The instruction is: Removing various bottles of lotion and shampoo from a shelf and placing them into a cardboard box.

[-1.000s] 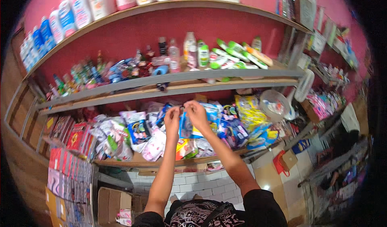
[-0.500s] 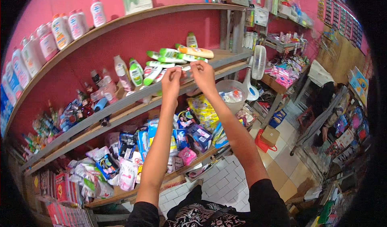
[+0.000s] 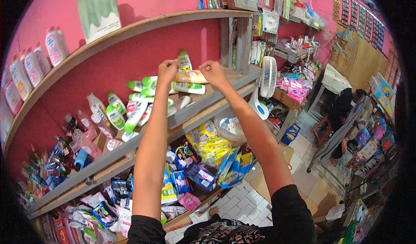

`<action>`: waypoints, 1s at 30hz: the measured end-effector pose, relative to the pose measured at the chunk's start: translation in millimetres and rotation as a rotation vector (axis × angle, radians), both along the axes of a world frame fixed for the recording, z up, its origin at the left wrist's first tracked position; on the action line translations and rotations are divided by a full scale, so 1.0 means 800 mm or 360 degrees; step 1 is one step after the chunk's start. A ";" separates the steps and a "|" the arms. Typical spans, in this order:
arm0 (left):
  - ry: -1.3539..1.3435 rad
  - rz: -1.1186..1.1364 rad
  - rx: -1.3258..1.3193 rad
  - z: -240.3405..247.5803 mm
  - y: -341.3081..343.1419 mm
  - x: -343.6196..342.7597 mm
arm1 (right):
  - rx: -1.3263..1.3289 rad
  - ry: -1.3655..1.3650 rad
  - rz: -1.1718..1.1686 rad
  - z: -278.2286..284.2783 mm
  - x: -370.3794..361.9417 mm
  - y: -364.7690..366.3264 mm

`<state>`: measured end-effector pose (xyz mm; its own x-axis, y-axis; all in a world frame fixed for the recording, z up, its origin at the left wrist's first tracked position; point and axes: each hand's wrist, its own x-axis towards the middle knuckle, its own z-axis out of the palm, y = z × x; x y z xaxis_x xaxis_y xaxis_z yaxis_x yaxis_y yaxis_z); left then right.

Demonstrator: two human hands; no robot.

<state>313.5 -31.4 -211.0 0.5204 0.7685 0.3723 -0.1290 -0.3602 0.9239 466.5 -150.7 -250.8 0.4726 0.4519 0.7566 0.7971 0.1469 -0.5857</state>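
My left hand (image 3: 167,73) and my right hand (image 3: 213,74) are raised in front of the middle shelf, a little apart, with fingers curled closed. What they pinch, if anything, is too small to make out. Behind the gap between them lies an orange lotion bottle (image 3: 190,76), on top of a heap. A green-capped bottle (image 3: 184,62) stands upright just behind it. White bottles with green caps (image 3: 189,88) lie loosely piled below and to the left, partly hidden by my left forearm.
The wooden shelf's grey front rail (image 3: 197,109) slants below my hands. Packaged goods (image 3: 199,174) fill the lower shelf. White bottles (image 3: 32,66) line the upper shelf beside a green-and-white card (image 3: 99,14). A white fan (image 3: 268,77) stands right; a person (image 3: 342,109) is farther off.
My hands have moved apart; a small white thing seen at my fingers before no longer shows clearly. The view has shifted, bringing the heap of bottles lower and leftward.
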 end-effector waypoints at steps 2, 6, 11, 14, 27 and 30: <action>0.0176 0.0031 0.0077 0.001 0.029 0.027 | -0.0013 -0.0021 -0.0019 -0.001 0.025 0.020; 0.0133 0.0142 0.0221 -0.003 0.078 0.060 | -0.0393 -0.0053 0.0144 0.000 0.051 0.048; 0.0234 0.0231 0.0183 -0.018 0.107 0.082 | -0.0689 -0.0468 0.0382 -0.002 0.069 0.068; 0.0343 0.0315 0.0276 -0.019 0.122 0.089 | -0.1098 -0.0428 0.0608 0.002 0.073 0.078; 0.0514 0.0531 0.0553 -0.036 0.121 0.108 | -0.1359 -0.0731 0.0724 -0.013 0.143 0.108; 0.0520 0.0703 0.0514 -0.057 0.207 0.074 | -0.1199 -0.0732 0.0777 0.014 0.112 0.111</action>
<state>372.7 134.5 -256.6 0.3061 0.8122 0.4966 0.3655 -0.5819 0.7265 556.1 -61.8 -239.4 -0.1577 0.9537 0.2563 0.9205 0.2359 -0.3114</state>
